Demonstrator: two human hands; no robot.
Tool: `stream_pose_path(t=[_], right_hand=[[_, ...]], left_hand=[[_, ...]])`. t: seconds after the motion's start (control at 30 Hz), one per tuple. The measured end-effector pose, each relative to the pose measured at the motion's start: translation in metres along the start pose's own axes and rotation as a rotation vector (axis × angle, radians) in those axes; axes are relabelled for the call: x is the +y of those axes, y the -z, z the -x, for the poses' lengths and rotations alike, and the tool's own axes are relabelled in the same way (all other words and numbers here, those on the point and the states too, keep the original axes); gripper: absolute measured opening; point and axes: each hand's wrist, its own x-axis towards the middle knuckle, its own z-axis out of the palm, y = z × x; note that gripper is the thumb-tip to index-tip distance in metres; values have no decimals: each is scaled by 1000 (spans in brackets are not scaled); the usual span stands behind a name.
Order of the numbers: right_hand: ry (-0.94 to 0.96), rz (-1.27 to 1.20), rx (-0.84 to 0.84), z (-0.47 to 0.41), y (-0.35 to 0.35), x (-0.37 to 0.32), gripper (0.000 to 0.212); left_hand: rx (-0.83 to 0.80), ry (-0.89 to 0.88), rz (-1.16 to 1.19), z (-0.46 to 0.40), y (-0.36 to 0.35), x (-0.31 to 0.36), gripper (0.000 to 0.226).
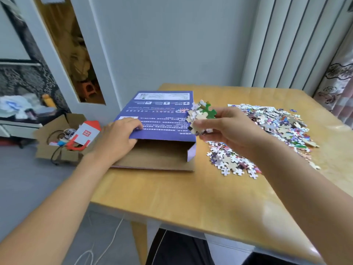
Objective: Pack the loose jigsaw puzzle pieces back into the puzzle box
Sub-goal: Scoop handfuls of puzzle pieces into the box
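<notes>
Flat purple cardboard puzzle box [162, 115] is lying on the light wooden table [191, 197], its near end gaping open. Left hand [118, 136] is gripping the box's upper panel at that opening. Right hand [229, 129] is pinching a bunch of mixed jigsaw pieces [200, 117] just beside the box. Heap of loose multicoloured jigsaw pieces [267, 134] is lying to the right. Brown carton of oddments [63, 142] is sitting on the floor.

soft even daylight, glare on table [219, 190] top, wide-angle bending at edges, slight blur throughout.
</notes>
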Motion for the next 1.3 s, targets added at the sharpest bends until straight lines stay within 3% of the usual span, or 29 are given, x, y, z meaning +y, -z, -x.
stream_pose_path(t=[0.1, 0.2, 0.27, 0.37, 0.43, 0.57, 0.83, 1.0, 1.17, 1.3], right_hand=[[-102, -65, -105, -3, -31, -12, 28], [-53, 73, -76, -9, -50, -29, 25], [126, 338, 43, -15, -54, -41, 15], [422, 942, 155, -25, -54, -51, 12], [453, 1273, 121, -27, -56, -57, 2], [460, 1647, 75, -28, -63, -66, 22], [544, 1661, 146, -35, -59, -82, 16], [439, 1405, -65, -39, -68, -76, 14], [135, 1486, -271, -43, -60, -72, 24], [277, 1268, -164, -35, -50, -78, 33]], left_hand=[[102, 29, -59, -17, 20, 16, 27], [135, 13, -63, -39, 46, 32, 24], [99, 12, -44, -50, 60, 36, 23], [70, 8, -16, -56, 69, 39, 23], [64, 1, -7, -57, 74, 43, 21], [53, 6, 13, -62, 76, 45, 21], [60, 13, 18, -69, 82, 43, 20], [58, -12, 4, -70, 83, 46, 20], [69, -29, 14, -66, 82, 48, 20], [31, -29, -9, -57, 77, 45, 25]])
